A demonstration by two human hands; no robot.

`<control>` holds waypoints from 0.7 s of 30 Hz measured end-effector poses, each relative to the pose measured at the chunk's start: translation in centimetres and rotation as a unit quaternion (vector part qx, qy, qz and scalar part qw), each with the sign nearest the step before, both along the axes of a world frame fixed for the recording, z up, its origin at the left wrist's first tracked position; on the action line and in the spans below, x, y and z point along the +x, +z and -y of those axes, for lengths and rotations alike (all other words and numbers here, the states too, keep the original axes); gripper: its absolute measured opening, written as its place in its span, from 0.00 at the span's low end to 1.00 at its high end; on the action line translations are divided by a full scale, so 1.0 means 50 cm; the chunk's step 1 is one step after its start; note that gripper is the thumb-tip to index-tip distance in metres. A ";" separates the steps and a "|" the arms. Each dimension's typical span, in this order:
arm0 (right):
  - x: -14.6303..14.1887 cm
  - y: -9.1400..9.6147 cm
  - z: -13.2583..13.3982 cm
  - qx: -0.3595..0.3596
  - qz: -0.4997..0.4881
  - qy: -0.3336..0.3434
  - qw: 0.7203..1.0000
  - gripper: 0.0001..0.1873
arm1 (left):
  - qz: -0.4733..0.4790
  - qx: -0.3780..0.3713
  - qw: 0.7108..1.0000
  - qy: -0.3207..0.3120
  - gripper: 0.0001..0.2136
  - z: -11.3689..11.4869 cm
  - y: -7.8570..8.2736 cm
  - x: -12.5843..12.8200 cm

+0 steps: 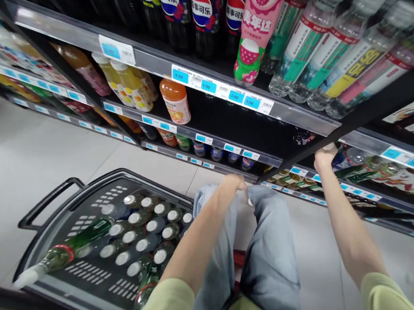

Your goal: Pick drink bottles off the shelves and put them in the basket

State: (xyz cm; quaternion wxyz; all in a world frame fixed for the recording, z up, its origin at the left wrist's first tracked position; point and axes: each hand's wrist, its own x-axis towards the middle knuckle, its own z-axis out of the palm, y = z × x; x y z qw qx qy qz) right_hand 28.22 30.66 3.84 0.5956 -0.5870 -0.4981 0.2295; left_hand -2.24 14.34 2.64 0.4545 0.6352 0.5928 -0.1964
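Though indistinct, right hand (325,156) at shelf (362,192) (bottles (354,156) nearby).

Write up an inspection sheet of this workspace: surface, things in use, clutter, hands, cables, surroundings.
Surface: pale tiled floor; dark shelves with price labels.
Things in use: many white-capped bottles and a green bottle with a red ring, in a black basket.
Clutter: cola bottles, a pink bottle and an orange bottle on the shelves.
Hands: left hand near the jeans; right hand at the shelf edge; neither grasp can be told.
Cables: nothing seen.
Surroundings: shop aisle, further stocked shelving to both sides.
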 end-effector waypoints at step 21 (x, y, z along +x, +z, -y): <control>0.066 0.042 0.417 0.049 -0.073 -0.125 0.988 0.28 | -0.002 0.034 0.999 0.000 0.13 0.011 0.031 0.008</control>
